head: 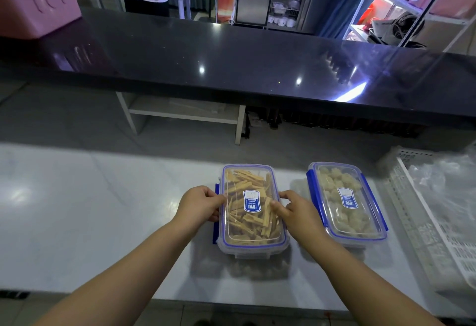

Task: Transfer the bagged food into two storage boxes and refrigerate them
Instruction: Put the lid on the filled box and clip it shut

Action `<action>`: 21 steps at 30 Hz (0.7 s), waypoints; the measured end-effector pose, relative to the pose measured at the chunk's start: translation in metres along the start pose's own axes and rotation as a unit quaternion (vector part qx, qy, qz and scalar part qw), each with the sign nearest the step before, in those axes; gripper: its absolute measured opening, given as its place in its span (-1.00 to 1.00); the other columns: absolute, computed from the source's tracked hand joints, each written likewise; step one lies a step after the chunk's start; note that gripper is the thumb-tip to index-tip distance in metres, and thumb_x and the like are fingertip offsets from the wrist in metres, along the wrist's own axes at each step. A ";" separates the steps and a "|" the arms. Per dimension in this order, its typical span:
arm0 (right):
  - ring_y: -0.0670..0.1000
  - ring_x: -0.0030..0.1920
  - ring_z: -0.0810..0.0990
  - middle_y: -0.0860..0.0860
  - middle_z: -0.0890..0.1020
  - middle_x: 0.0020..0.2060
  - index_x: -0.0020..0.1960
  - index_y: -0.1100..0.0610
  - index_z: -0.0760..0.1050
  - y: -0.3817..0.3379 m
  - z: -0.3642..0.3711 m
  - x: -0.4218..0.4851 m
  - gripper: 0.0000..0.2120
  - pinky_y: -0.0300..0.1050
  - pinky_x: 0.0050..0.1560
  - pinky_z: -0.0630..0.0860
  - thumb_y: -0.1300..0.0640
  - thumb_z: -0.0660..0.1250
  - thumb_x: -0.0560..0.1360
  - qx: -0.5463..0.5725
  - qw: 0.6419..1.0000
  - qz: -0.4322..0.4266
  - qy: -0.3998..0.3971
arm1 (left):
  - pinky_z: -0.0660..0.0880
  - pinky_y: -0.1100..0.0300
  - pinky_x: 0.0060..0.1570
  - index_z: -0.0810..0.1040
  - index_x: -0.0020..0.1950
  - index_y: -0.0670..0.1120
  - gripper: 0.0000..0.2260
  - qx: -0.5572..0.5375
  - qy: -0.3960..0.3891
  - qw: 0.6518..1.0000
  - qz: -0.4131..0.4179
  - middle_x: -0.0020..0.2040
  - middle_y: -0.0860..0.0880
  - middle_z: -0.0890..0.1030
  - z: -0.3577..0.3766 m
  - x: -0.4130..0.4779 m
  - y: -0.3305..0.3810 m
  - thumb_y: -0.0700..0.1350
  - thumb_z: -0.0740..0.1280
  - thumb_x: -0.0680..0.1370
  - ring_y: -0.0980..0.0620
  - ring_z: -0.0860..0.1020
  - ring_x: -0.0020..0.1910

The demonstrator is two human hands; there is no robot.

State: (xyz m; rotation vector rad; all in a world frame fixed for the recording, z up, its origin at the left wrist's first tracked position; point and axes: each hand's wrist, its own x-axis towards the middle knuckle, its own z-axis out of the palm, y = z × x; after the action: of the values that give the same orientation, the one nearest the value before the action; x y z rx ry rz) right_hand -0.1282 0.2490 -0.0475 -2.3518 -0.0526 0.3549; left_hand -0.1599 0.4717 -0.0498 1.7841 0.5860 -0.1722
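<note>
Centrally, a clear plastic storage box point(251, 212) with a blue-rimmed lid, filled with yellow food strips, stands on the pale glossy worktop point(103, 209). The left hand point(199, 203) curls its fingers over the box's left long edge. The right hand point(296, 209) pinches the right edge, thumb on the lid. A second lidded box point(346, 202) of pale lumps stands just beside it. Risk: the left blue clip point(215, 225) appears unlatched, so uneven pressing could leave the lid unseated and let the contents spill in carrying.

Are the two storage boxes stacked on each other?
No, the box of yellow strips and the box of pale chunks sit side by side on the white counter, apart.
</note>
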 end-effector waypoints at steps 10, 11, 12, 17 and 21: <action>-0.04 -0.16 0.65 -0.01 0.66 -0.18 0.20 -0.01 0.39 -0.003 0.005 -0.006 -0.71 0.05 -0.08 0.62 -0.12 0.20 0.54 0.000 1.000 -0.006 0.009 | 0.63 0.06 -0.26 0.52 -0.23 -0.20 -0.81 -0.011 -0.006 1.000 0.001 -0.28 -0.14 0.65 -0.001 0.004 -0.001 -0.10 0.42 0.47 -0.07 0.63 -0.33; -0.04 -0.16 0.65 -0.02 0.66 -0.17 0.21 -0.01 0.38 -0.004 0.006 -0.006 -0.70 0.03 -0.08 0.62 -0.12 0.19 0.54 -0.012 1.000 -0.009 0.011 | 0.62 0.06 -0.27 0.52 -0.24 -0.19 -0.81 -0.016 -0.009 1.000 0.000 -0.29 -0.15 0.64 -0.001 0.004 -0.001 -0.10 0.42 0.47 -0.07 0.63 -0.34; -0.04 -0.16 0.64 -0.02 0.66 -0.15 0.22 -0.01 0.37 -0.004 0.006 -0.007 -0.69 0.01 -0.09 0.62 -0.13 0.19 0.55 -0.023 1.000 -0.010 0.013 | 0.62 0.06 -0.27 0.52 -0.25 -0.20 -0.81 -0.018 -0.013 1.000 -0.002 -0.30 -0.14 0.64 -0.001 0.005 -0.002 -0.11 0.42 0.47 -0.06 0.62 -0.36; -0.03 -0.12 0.64 -0.02 0.65 -0.10 0.23 -0.04 0.35 -0.003 0.008 -0.008 -0.68 0.04 -0.07 0.61 -0.16 0.16 0.55 -0.031 0.999 -0.004 0.015 | 0.57 0.11 -0.33 0.51 -0.24 -0.21 -0.80 -0.045 -0.033 0.998 -0.024 -0.34 -0.11 0.61 -0.003 0.006 -0.001 -0.12 0.42 0.47 0.00 0.58 -0.42; -0.06 -0.14 0.63 -0.05 0.64 -0.12 0.20 -0.04 0.36 -0.002 0.009 -0.008 -0.69 0.03 -0.09 0.62 -0.17 0.18 0.54 -0.013 1.000 0.000 0.022 | 0.60 0.08 -0.27 0.51 -0.19 -0.19 -0.80 -0.046 -0.038 0.998 -0.030 -0.24 -0.12 0.64 -0.001 0.003 -0.003 -0.07 0.41 0.48 -0.03 0.62 -0.31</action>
State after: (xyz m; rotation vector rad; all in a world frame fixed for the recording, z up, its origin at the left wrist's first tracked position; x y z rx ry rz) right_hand -0.1388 0.2554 -0.0507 -2.3844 -0.0375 0.3037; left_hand -0.1592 0.4742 -0.0528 1.6650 0.5832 -0.2497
